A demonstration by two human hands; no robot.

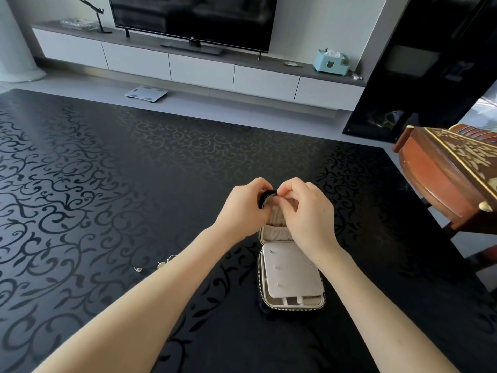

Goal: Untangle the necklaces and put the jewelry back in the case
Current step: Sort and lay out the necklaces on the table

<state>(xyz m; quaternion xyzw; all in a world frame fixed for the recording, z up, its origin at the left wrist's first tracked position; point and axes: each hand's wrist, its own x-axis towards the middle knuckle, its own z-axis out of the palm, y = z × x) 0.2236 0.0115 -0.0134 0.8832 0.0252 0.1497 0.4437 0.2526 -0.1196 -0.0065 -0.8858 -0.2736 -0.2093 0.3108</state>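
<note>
The jewelry case [260,275] lies open on the black scroll-patterned table [134,170], at about 5 o'clock from the table's middle and close to the person's side. Its lid [277,234] is raised at the 12 o'clock end, and a pale padded panel [289,275] covers most of the lower half. The left hand [242,208] has its fingers curled round the lid's black zippered top edge. The right hand [306,211] meets it there, thumb and forefinger pinched tight at the same rim and the other fingers tucked in; whether a chain is caught in that pinch is too small to tell. A few small silver pieces [161,264] lie loose on the table at 9 o'clock from the case, just beyond the left forearm. The table runs broad and bare from 9 round to 12 o'clock. At 2 o'clock a carved wooden chest [443,179] stands against the table's right edge. Beyond the far edge a scale [146,95] sits on the floor below the television [193,14].
</note>
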